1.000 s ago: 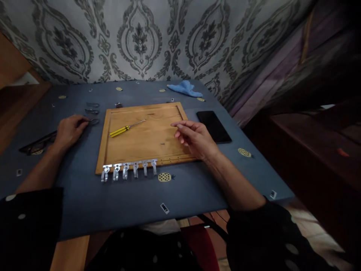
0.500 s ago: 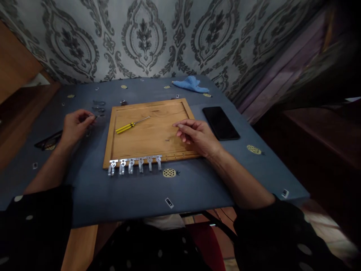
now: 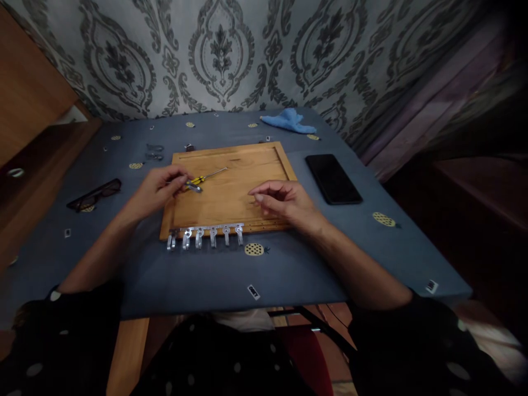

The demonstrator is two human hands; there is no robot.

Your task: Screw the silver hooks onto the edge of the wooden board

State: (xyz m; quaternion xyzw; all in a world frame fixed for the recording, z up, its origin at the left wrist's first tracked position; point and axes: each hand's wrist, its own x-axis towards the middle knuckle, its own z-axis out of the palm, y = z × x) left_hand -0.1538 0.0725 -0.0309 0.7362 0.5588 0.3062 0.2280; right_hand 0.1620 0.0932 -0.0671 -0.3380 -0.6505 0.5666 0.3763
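My left hand pinches a small silver metal hook over the left part of a framed wooden board. A yellow-handled screwdriver lies on the board just behind that hook, its handle partly hidden. With thumb and fingertips together, my right hand is low over the board's right half, at a tiny screw; the fingers partly cover the screw. Along the board's near edge runs a row of several silver hooks, with small holes in the wood to their right.
Two loose hooks lie beyond my left hand, and dark glasses rest at the left. A black phone is right of the board. A blue cloth lies at the back, before a patterned curtain.
My left hand has moved right, carrying the hook from beside the board to above it. My right hand has lowered its fingertips to the screw. The view has shifted slightly.
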